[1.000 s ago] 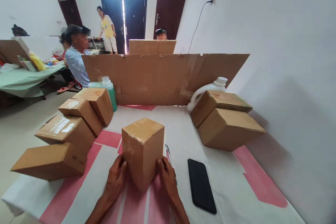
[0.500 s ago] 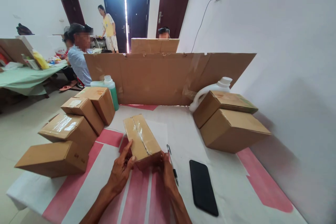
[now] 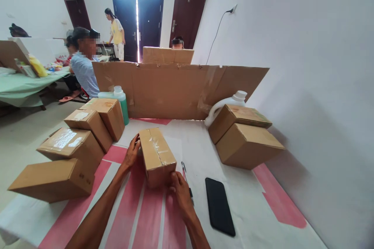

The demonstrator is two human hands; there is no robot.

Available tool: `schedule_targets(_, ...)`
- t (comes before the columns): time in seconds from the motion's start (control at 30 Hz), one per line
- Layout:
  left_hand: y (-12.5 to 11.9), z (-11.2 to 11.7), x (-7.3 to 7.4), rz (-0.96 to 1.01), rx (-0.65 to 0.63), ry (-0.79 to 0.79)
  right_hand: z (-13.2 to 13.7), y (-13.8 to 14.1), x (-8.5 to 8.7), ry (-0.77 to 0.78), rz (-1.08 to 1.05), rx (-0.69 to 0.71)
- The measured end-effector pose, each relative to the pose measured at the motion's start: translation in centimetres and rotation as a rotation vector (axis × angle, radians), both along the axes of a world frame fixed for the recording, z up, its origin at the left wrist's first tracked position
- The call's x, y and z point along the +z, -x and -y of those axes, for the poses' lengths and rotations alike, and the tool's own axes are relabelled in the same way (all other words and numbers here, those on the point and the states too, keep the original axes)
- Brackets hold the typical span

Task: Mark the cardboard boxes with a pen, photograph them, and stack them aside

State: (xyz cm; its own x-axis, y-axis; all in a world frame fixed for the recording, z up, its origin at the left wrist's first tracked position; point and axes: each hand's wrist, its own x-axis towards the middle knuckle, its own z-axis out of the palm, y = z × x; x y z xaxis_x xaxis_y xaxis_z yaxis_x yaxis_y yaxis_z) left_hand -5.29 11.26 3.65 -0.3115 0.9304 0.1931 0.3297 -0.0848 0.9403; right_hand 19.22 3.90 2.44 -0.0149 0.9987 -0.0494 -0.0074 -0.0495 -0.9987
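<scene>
A taped cardboard box (image 3: 157, 149) rests on the cloth-covered table in front of me, its long side angled away and its taped top facing up. Against its far left edge lies my left hand (image 3: 133, 152), fingers bent around the corner. My right hand (image 3: 180, 188) grips the near right lower corner, fingertips partly hidden. Between them the two hands hold the box. Just right of the box lies a pen (image 3: 187, 183), close to my right hand. Further right a black smartphone (image 3: 219, 207) lies flat.
Several cardboard boxes (image 3: 55, 179) stand along the left edge, near a bottle of green liquid (image 3: 124, 107). Two more boxes (image 3: 248, 146) and a white jug (image 3: 223, 105) are at right. A cardboard panel (image 3: 169, 91) borders the back. Other people (image 3: 84, 66) are beyond.
My left hand has slid from the near left side to the far left edge of the box. The right hand has shifted at the near corner. The camera view has turned slightly.
</scene>
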Motion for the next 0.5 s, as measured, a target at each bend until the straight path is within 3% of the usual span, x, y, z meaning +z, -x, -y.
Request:
schedule_targets(0.17,-0.2,0.5,-0.1,-0.003,-0.002,0.034,0.3,-0.9,3.1,0.077,0.052,-0.013)
schedule_targets(0.3,-0.2,1.8,-0.8,0.008,0.045,0.129,0.6,-1.1,5.2,-0.041,0.142,-0.024)
schedule_targets(0.5,0.1,3.4,-1.1,0.003,0.116,0.233,0.4,-0.7,5.9,-0.137,0.18,-0.056)
